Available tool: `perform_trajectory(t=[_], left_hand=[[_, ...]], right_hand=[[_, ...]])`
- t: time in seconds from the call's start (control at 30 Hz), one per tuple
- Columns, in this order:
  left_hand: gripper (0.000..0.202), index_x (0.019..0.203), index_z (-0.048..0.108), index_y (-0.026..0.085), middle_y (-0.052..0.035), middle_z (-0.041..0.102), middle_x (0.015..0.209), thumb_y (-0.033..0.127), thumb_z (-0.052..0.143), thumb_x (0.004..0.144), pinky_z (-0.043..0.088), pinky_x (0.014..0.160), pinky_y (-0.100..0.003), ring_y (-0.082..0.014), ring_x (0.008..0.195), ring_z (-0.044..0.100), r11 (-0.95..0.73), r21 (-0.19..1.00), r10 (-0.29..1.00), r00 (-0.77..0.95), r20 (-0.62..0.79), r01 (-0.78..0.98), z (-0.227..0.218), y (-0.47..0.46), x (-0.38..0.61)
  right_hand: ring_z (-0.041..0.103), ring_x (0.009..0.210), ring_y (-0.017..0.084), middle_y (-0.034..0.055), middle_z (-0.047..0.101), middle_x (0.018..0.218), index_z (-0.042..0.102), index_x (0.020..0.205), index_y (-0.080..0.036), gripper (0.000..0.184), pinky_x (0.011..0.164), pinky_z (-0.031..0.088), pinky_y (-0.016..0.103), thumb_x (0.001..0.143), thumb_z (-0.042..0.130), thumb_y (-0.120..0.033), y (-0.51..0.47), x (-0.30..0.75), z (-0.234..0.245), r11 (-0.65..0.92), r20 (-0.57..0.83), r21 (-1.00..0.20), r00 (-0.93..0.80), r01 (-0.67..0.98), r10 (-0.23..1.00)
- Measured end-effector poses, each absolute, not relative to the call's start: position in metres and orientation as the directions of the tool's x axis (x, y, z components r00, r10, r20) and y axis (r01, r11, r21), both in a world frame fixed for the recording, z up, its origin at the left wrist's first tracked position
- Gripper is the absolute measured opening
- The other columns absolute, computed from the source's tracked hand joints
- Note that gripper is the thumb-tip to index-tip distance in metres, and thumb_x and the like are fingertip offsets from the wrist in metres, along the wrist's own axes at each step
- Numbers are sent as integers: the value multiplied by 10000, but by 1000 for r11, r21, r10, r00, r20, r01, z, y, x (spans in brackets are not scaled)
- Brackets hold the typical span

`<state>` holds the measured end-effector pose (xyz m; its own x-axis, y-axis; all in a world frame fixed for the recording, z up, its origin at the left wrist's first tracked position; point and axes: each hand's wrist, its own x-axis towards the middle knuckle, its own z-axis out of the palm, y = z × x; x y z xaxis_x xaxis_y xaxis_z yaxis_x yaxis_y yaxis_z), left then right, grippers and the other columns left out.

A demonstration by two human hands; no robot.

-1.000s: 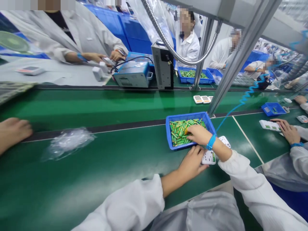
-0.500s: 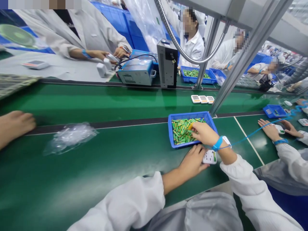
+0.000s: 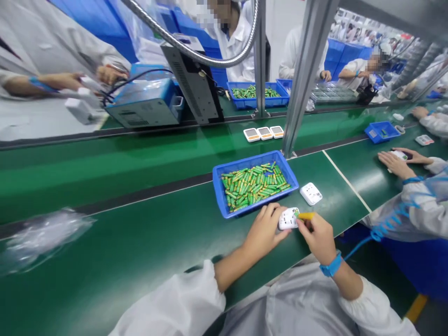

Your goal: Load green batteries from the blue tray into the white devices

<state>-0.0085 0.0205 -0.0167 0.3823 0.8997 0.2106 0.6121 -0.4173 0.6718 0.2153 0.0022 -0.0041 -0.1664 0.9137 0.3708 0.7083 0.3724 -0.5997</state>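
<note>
My left hand (image 3: 263,227) grips the left end of a small white device (image 3: 289,218) that lies on the green belt (image 3: 147,233) near its front edge. My right hand (image 3: 318,233), with a blue wrist strap, is pinched on a battery at the device's right end; a yellow fingertip cover shows there. Just behind the device stands a blue tray (image 3: 224,198) full of green batteries (image 3: 255,184). A second white device (image 3: 311,193) lies to the right of the tray.
A metal post (image 3: 304,79) rises behind the tray. Three white devices (image 3: 264,133) lie on the far belt. A crumpled plastic bag (image 3: 42,235) is at the left. Other people's hands (image 3: 397,162) work at the right, and grey equipment (image 3: 147,100) stands at the back.
My right hand left the battery tray and came back to the white device's right end with a battery. The view swung right and the plastic bag slid left.
</note>
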Motion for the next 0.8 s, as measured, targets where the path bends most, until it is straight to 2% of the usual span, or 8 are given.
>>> perform_trajectory(t=[0.17,0.23,0.43,0.53,0.6,0.7,0.8], left_hand=[[574,1436,577,231,-109,596,1355,223,855,933,552,1069,-501,-338,1229,611,-425,671,895,393,210,608,-18,20,-11],[552,1434,581,237,-108,598,1356,233,839,946,553,1072,-500,-336,1231,616,-427,673,894,394,215,604,-19,21,-12],[557,1439,570,231,-112,598,1356,231,838,951,552,1076,-500,-335,1233,621,-432,668,893,392,221,606,-20,20,-12],[551,1443,568,242,-110,596,1362,224,829,958,550,1080,-501,-337,1240,621,-420,675,897,390,208,606,-20,19,-12],[559,1446,569,247,-111,594,1372,228,834,955,552,1080,-502,-339,1246,620,-414,682,899,389,202,603,-20,19,-13],[579,1449,565,248,-112,595,1372,227,847,944,557,1076,-504,-343,1253,621,-413,688,899,389,202,597,-20,18,-13],[599,1450,556,241,-114,596,1366,217,860,934,561,1071,-510,-345,1244,621,-410,686,899,391,196,601,-20,18,-14]], right_hand=[[618,675,172,11,655,773,695,887,-211,301,659,496,308,1130,619,-373,4,200,-12,381,424,-572,-135,726,896],[638,701,178,21,666,792,696,877,-210,309,667,511,313,1130,626,-372,4,198,-15,386,429,-565,-140,729,892],[735,853,220,70,733,943,800,1153,-207,214,777,619,358,1137,608,-300,-2,199,-12,455,428,-564,-227,689,875],[750,911,234,90,739,1011,792,1305,-237,281,810,656,380,1126,576,-217,-6,203,-6,474,407,-585,-268,658,874],[761,1005,256,124,754,1138,765,1388,-249,359,871,673,415,1106,564,-160,-7,205,-3,501,426,-595,-282,629,860],[762,1112,274,125,779,1272,754,1402,-276,401,947,673,457,1085,577,-106,-5,209,1,543,464,-607,-296,579,835],[778,1070,261,76,828,1203,779,1314,-296,339,927,677,452,1078,629,-103,-1,211,4,543,467,-634,-287,551,836]])
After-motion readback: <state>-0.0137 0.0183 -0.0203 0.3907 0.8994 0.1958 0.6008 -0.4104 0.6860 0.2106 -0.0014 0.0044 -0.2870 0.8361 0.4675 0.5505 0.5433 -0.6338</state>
